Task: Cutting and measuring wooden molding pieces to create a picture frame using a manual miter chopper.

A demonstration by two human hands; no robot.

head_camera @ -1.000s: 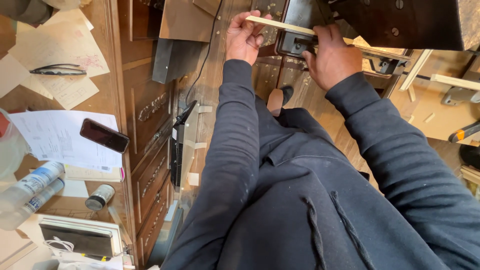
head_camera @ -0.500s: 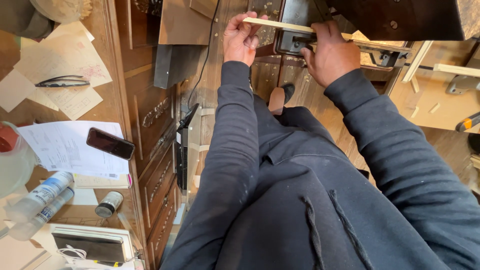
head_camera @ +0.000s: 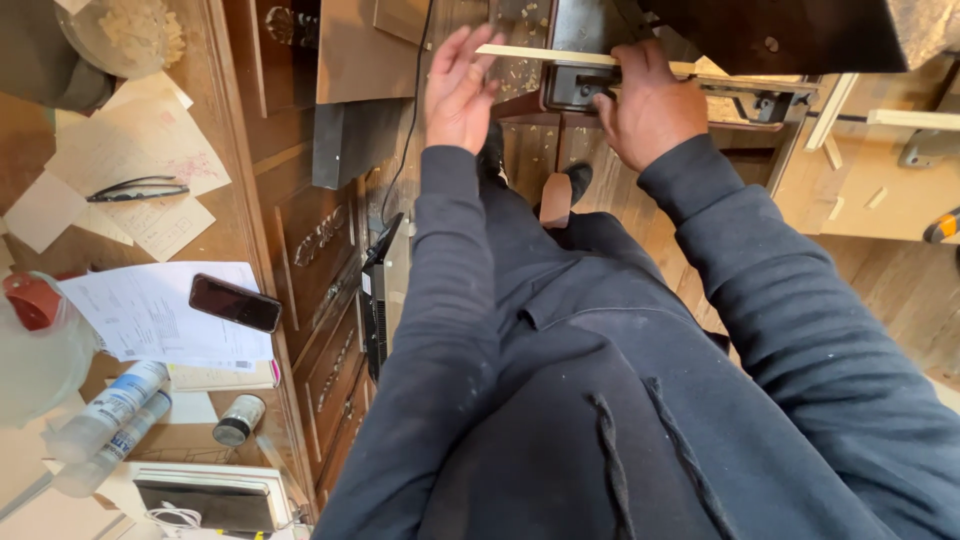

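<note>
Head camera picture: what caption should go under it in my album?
Seen from above, a person's left hand and right hand steady a thin wooden strip at a dark machine beside a paper-strewn desk.

One camera sits on the person's head and looks straight down, close over both arms and the floor [head_camera: 900,290].

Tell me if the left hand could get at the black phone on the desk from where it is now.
Probably yes. The left hand is open beside the thin wooden strip, holding nothing, and the phone lies uncovered on papers on that side; it would have to draw well back.
</note>
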